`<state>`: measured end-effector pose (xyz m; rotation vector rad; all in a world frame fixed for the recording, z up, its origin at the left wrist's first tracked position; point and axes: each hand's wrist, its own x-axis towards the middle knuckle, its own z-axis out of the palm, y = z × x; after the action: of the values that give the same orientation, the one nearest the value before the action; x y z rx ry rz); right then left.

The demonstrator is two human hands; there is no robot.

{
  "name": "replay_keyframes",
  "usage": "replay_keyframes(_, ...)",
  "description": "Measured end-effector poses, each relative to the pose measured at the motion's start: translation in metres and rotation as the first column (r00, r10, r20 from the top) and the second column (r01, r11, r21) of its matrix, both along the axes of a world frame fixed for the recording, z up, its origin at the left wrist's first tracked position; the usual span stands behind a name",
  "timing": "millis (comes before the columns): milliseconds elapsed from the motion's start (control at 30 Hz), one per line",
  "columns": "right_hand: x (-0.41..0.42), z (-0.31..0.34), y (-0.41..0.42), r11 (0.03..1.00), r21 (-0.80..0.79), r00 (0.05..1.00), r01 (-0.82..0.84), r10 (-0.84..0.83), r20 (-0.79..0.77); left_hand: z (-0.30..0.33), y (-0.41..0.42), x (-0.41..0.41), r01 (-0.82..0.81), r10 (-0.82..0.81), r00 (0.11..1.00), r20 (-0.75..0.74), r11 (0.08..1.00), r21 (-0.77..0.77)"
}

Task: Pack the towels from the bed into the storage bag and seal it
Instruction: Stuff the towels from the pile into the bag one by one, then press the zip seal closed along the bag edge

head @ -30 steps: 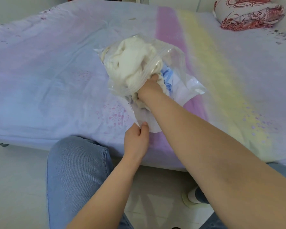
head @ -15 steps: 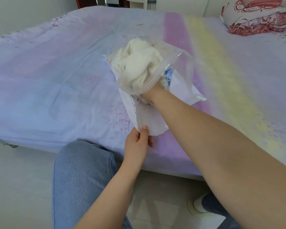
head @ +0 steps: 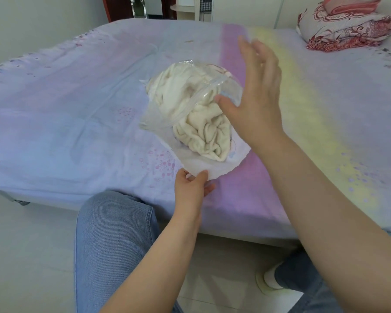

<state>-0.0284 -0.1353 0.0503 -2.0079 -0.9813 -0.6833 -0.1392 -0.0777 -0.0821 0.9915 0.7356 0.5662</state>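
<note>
Your storage bag, clear crinkled plastic with a zip strip across its mouth, sits on the bed near its front edge. A cream towel, soft and bunched in folds, fills the bag and bulges out of the mouth toward you. Under the bag lies a thin white sheet, pale and flat. Your left hand pinches the near edge of that sheet, just in front of the bag. Your right hand hovers right of the bag with fingers spread and straight, holding nothing, covering part of the bag's right side. A red patterned pillow lies far behind the bag, at the right corner.
</note>
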Motion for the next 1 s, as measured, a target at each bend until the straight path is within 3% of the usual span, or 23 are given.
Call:
replay_keyframes(100,0.017,-0.008,0.009,0.986,-0.070,0.977,-0.152,0.139,-0.159,0.005,-0.004,0.001,-0.035,0.034,0.999,0.008,0.997,0.067)
replay_keyframes(300,-0.023,-0.074,0.015,0.880,-0.426,0.977,-0.211,0.204,-0.062,0.022,0.018,0.009,-0.059,0.059,0.998,0.006,0.961,0.270)
replay_keyframes(367,-0.033,-0.088,0.012,0.886,-0.426,0.983,-0.183,0.154,-0.101,0.023,0.020,0.004,-0.013,-0.003,0.998,0.068,0.971,0.238)
replay_keyframes(433,-0.046,-0.092,0.010,0.887,-0.427,0.983,-0.174,0.130,-0.131,0.021,0.016,-0.002,0.006,-0.025,0.985,0.168,0.994,0.111)
replay_keyframes(500,-0.064,-0.094,0.008,0.877,-0.426,0.969,-0.222,0.151,-0.193,0.021,0.016,-0.004,-0.047,0.046,0.987,0.152,0.999,0.006)
replay_keyframes(567,-0.077,-0.096,0.003,0.864,-0.372,0.892,-0.338,0.168,-0.420,0.020,0.023,0.000,-0.149,0.149,0.989,0.002,0.988,0.044)
replay_keyframes(633,-0.080,-0.093,-0.008,0.925,-0.189,0.784,-0.331,0.157,-0.601,0.020,0.029,0.005,-0.223,0.228,0.972,-0.052,0.971,0.091)
replay_keyframes(700,-0.066,-0.090,-0.022,0.995,0.083,0.869,-0.059,0.092,-0.486,0.018,0.030,0.010,-0.248,0.249,0.969,-0.005,0.967,0.064)
replay_keyframes(767,-0.039,-0.088,-0.039,0.960,0.186,0.934,0.210,-0.141,-0.330,0.015,0.028,0.011,-0.251,0.250,0.968,0.033,0.967,0.053)
replay_keyframes(833,-0.003,-0.091,-0.056,0.941,-0.036,0.817,0.337,-0.311,-0.485,0.011,0.027,0.009,-0.247,0.243,0.968,0.067,0.968,0.052)
replay_keyframes(900,0.024,-0.096,-0.068,0.945,-0.286,0.559,0.157,-0.324,-0.764,0.009,0.026,0.008,-0.244,0.239,0.967,0.094,0.968,0.052)
replay_keyframes(933,0.028,-0.100,-0.073,0.963,-0.270,0.423,0.007,-0.248,-0.872,0.008,0.026,0.007,-0.252,0.247,0.963,0.109,0.967,0.034)
replay_keyframes(1000,0.028,-0.113,-0.081,0.990,-0.100,0.256,-0.097,-0.072,-0.964,0.008,0.028,0.007,-0.286,0.287,0.948,0.137,0.958,-0.032)
